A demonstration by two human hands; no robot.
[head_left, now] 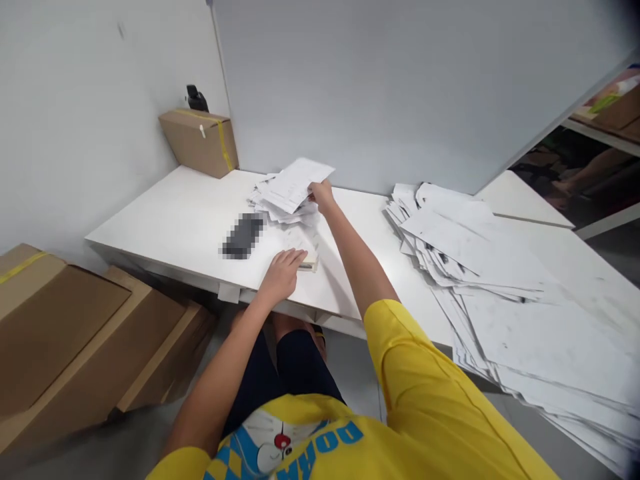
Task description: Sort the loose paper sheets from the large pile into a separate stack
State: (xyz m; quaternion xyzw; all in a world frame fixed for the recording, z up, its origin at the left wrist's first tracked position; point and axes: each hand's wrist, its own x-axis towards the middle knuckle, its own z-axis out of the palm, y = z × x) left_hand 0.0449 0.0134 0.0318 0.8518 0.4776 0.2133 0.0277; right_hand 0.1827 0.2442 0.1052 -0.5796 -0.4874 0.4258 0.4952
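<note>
While the left hand (281, 272) lies flat on a small paper stack (306, 248), the right hand (321, 195) pinches a light, floppy sheet (296, 181) by its near edge (easily creased) over the far pile (280, 203).

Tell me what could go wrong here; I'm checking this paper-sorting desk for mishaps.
1. The right hand sets a sheet on an already ragged small pile; it could slide apart.
2. The big stack of sheets overhangs the table's near edge, so sheets might slip to the floor.
3. The left hand rests on a small booklet beside the dark, blurred object, which a sweep could knock.
</note>
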